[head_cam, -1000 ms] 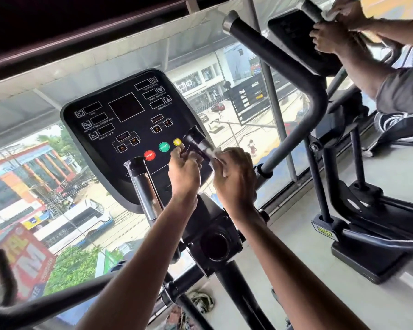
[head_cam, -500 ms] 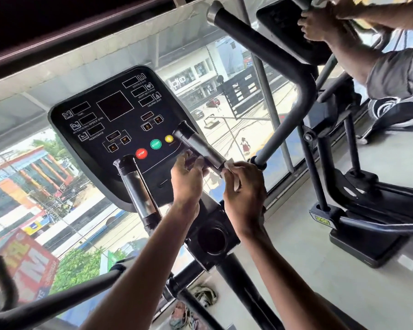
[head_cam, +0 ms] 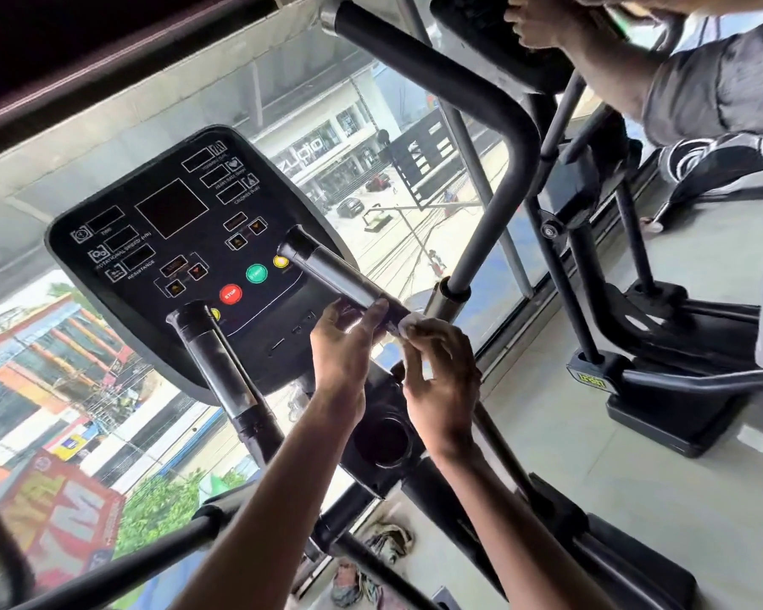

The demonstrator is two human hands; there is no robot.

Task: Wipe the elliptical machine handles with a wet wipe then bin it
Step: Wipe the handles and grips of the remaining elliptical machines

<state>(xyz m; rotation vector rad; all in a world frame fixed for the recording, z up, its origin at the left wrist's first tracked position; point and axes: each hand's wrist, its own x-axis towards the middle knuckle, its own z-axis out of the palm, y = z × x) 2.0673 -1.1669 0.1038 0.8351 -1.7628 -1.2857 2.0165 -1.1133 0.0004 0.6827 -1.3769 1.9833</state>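
Left handle (head_cam: 216, 363) of the elliptical machine stands by itself, a little tilted, in front of the lower left part of the console (head_cam: 120, 275). The console is black and its screens are dark. A red stop button (head_cam: 230, 294) and a green button (head_cam: 256, 273) sit side by side near its lower edge. Behind it, the window (head_cam: 62, 345) shows a street with coloured buildings below.

To the right, the right handle (head_cam: 327, 268) runs obliquely from the console down toward the hands. The left hand (head_cam: 340, 345) holds its lower part. The thumb lies on the front of the bar, the other fingers (head_cam: 336, 311) go behind it, and so they close narrowly around it. Just beside this thumb is the wet wipe (head_cam: 409, 321), a small white wad pressed on the lower end of the same handle. The right hand (head_cam: 441, 380) pinches it there, with its fingertips curled tightly on the wipe.

Under both hands is a round black cup holder (head_cam: 382, 438). Above and to the right, a long swing bar (head_cam: 468, 107) bends down to its joint. Further right, a second machine (head_cam: 661, 336) stands on the floor (head_cam: 591, 455), and another person (head_cam: 714, 94) in a grey sleeve has hands on its upper part.
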